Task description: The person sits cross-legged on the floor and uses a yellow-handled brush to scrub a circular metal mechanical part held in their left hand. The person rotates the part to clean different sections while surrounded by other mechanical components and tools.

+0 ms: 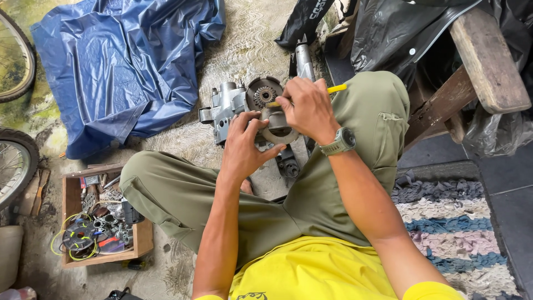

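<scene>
A grey metal engine housing [229,105] with a round geared part [264,94] rests on the floor between my bent knees. My left hand [244,145] grips its near side, fingers wrapped over a flat metal ring [277,135]. My right hand [308,109], with a grey watch on the wrist, holds a yellow-handled tool [336,88] whose tip meets the geared part. Below the housing lies a dark metal piece [288,166].
A wooden box [71,195] of tools, wires and small parts stands at the left. A blue plastic sheet [122,61] lies at top left, bicycle wheels [16,161] at the far left. A wooden bench [483,61] with black plastic is at top right, a woven rug [449,222] beneath.
</scene>
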